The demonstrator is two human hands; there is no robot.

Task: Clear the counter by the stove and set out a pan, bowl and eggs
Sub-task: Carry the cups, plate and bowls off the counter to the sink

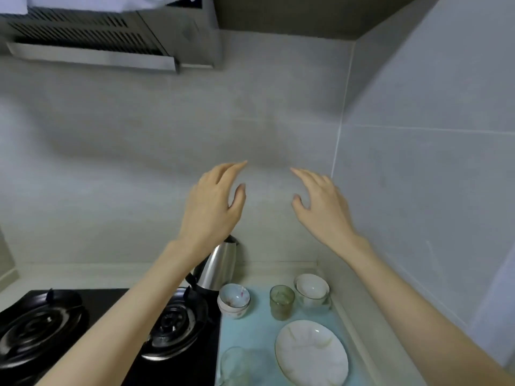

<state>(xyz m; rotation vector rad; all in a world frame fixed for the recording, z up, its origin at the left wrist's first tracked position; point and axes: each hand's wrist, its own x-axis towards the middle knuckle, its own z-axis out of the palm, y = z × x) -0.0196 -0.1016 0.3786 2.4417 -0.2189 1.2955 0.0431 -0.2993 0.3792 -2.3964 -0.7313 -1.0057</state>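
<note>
My left hand (pixel 213 207) and my right hand (pixel 320 203) are raised side by side in front of the tiled wall, fingers spread and relaxed, holding nothing. Below them, on a light blue mat (pixel 259 327) right of the stove, stand stacked small bowls (pixel 233 300), a green glass (pixel 282 302), a white bowl in a clear glass bowl (pixel 312 291), a white plate (pixel 312 352) and a clear glass (pixel 234 364). A steel kettle (pixel 218 267) stands behind the stove's right burner, partly hidden by my left forearm. No pan or eggs are in view.
The black gas stove (pixel 92 324) with two burners fills the lower left. A range hood (pixel 92 37) hangs at the upper left. Tiled walls meet in a corner to the right of the counter (pixel 359 330).
</note>
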